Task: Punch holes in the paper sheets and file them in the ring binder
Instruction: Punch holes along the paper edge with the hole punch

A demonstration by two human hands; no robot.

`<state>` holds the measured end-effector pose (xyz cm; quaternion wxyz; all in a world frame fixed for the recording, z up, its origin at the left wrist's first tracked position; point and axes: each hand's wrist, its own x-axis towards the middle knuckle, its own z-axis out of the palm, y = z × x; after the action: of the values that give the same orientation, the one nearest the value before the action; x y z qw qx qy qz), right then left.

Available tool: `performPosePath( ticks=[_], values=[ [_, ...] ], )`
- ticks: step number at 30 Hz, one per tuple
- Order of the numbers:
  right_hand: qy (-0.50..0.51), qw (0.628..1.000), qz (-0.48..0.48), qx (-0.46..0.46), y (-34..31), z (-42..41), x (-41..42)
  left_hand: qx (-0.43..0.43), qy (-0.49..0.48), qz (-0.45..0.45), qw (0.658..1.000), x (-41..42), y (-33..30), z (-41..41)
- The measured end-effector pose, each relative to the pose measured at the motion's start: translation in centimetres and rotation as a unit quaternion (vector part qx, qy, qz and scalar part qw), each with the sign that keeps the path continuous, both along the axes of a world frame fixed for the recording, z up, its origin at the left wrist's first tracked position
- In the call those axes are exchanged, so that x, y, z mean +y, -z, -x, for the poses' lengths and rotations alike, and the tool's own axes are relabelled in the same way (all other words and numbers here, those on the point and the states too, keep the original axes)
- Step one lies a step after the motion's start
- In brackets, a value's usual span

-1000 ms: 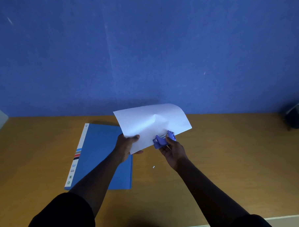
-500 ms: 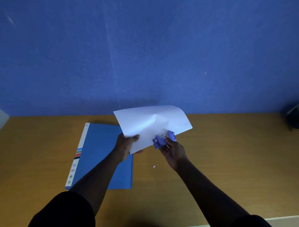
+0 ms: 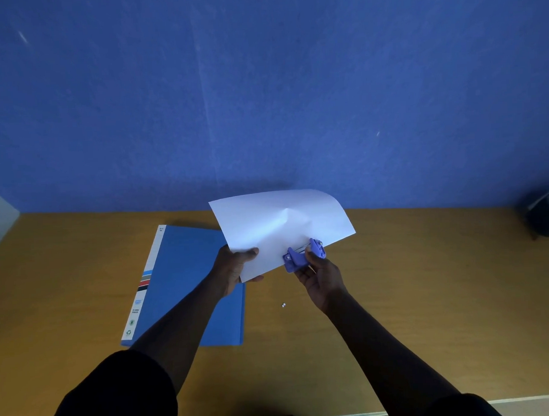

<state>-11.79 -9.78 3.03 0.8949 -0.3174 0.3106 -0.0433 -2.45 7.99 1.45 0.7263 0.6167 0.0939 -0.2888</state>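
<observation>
Blue wall [image 3: 261,82] behind a wooden table [image 3: 428,295].

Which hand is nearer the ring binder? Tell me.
Left. The left hand holds the paper sheet directly above the ring binder; the right hand is off to its right.

On the white spine strip of the flat blue ring binder [image 3: 188,284] under my left arm I see small print, a recycling sign and a round badge, all too small for me to read.
</observation>
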Motion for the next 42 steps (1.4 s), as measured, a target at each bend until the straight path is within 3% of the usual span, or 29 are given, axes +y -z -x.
performPosePath(
  ticks=[42],
  values=[
    [0.004, 1.000, 0.009, 0.018, -0.70, 0.89, 0.18, 0.000, -0.007, -0.006, 1.000, -0.23, 0.44, 0.52]
  ],
)
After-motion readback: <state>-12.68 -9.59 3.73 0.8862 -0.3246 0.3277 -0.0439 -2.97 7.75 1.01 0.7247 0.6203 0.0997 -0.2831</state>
